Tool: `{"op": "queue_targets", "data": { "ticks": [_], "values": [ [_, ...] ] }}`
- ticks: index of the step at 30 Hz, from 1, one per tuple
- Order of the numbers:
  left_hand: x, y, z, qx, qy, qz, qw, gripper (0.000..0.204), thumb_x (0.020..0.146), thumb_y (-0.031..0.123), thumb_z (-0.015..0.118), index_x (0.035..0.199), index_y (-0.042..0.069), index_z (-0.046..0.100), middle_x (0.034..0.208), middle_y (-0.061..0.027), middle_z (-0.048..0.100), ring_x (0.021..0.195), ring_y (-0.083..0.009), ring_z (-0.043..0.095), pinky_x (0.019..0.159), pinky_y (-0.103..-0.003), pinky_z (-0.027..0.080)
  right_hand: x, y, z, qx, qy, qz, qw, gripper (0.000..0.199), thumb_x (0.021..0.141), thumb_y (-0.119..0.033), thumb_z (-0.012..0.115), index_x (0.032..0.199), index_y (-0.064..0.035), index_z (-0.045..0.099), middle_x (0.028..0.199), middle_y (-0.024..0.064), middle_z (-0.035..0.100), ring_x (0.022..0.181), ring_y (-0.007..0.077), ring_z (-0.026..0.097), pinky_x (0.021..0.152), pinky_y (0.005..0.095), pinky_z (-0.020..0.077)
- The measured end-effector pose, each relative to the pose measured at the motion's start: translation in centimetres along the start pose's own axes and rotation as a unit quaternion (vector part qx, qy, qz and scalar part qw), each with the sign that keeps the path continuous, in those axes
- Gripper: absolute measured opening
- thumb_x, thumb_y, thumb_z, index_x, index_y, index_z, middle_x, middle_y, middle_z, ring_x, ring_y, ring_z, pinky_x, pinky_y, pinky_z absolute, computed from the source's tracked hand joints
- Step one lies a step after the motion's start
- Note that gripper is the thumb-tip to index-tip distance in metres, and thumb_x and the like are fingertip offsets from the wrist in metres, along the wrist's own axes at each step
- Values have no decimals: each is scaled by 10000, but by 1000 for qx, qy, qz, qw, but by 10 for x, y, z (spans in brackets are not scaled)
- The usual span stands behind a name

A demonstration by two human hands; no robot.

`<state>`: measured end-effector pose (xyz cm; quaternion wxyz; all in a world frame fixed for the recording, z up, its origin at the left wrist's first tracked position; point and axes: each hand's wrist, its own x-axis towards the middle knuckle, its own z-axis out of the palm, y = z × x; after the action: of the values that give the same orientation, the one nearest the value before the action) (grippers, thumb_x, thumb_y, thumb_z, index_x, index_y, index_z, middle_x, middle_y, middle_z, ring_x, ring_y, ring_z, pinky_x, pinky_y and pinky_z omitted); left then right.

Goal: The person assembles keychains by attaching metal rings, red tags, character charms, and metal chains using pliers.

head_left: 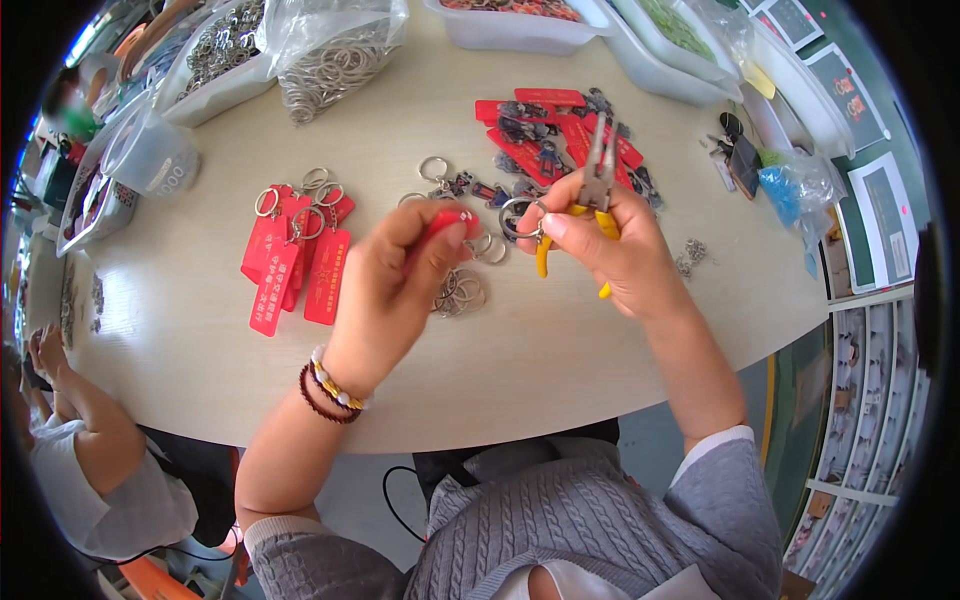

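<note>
My left hand (pixel 400 280) pinches a small red tag (pixel 448 220) above the pale table (pixel 200 330). Close beside it, my right hand (pixel 600 245) grips yellow-handled pliers (pixel 597 190) and holds a metal key ring (pixel 520 218) at its fingertips. The two hands nearly meet over a small heap of loose key rings (pixel 462 290). A pile of finished red tags with rings (pixel 295 250) lies to the left. Behind my right hand sits a heap of red tags and small figure charms (pixel 555 135).
Plastic bags of metal rings (pixel 335 60) and white trays (pixel 520 25) line the far edge. A blue bag (pixel 790 190) and small metal parts (pixel 692 255) lie at the right. Another person's arm (pixel 85 400) rests at the table's left.
</note>
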<state>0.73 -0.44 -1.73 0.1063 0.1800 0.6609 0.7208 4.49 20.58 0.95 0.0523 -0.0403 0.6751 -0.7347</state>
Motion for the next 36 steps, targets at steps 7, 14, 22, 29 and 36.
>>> {"op": "queue_targets", "data": {
  "ticks": [7,14,22,29,36],
  "values": [
    [-4,1,9,254,-35,247,934,176,815,-23,632,987,11,627,969,-112,660,807,-273,637,680,-319,505,-7,8,0,-42,44,-103,993,136,877,-111,643,976,-29,601,877,26,611,761,77,542,682,237,449],
    [-2,5,6,363,-51,359,858,270,723,4,684,985,42,631,986,-82,653,805,-246,639,694,-337,491,-15,-3,10,-72,86,-97,989,135,886,-104,637,971,-20,575,899,51,630,782,89,573,695,223,475],
    [-10,6,7,344,-61,282,893,220,750,18,696,962,35,640,966,-80,649,773,-237,645,622,-308,496,-16,-6,15,114,35,-82,989,125,905,-82,594,991,-1,552,973,153,659,897,209,661,816,343,551],
    [-10,6,15,204,-58,129,969,159,875,43,612,1027,-4,604,937,-121,631,742,-224,628,643,-298,496,-18,-5,14,82,61,-75,992,139,908,-92,552,1032,-37,525,970,169,656,866,262,664,800,423,551],
    [-11,4,17,139,-75,91,983,181,941,61,540,1095,-16,591,939,-107,624,721,-164,610,638,-273,489,-17,-6,9,141,43,-66,987,153,902,-108,607,1003,-13,540,988,176,663,903,227,670,826,339,543]
  ]
}}
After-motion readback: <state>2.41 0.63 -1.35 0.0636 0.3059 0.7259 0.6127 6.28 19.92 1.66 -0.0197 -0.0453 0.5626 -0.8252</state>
